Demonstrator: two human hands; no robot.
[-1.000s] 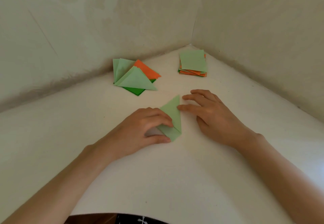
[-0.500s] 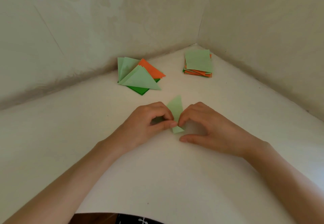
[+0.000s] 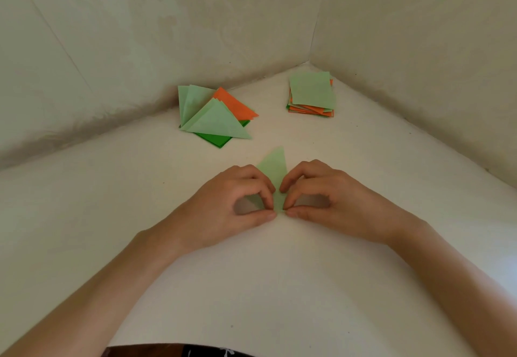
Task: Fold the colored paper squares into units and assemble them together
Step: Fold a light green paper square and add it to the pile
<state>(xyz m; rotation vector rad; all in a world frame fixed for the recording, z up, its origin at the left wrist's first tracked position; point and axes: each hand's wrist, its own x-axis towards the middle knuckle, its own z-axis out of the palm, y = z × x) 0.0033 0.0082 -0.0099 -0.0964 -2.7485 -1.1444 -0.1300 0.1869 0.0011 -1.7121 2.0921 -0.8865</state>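
A light green folded paper piece (image 3: 274, 167) lies on the white surface in the middle, its pointed tip aimed away from me. My left hand (image 3: 232, 202) pinches its lower left part between thumb and curled fingers. My right hand (image 3: 321, 202) pinches the lower right part the same way, and the two thumbs nearly meet at the paper's near end. The lower half of the piece is hidden by my fingers.
A pile of folded triangles (image 3: 215, 116) in light green, orange and dark green lies at the back left. A stack of flat paper squares (image 3: 312, 91), light green on top with orange beneath, sits in the far corner. Pale walls (image 3: 419, 49) close in the back and right.
A second ago my right hand lay flat beside the paper; it has curled in and now pinches it. Both hands have closed on the narrow folded piece, which now shows less.
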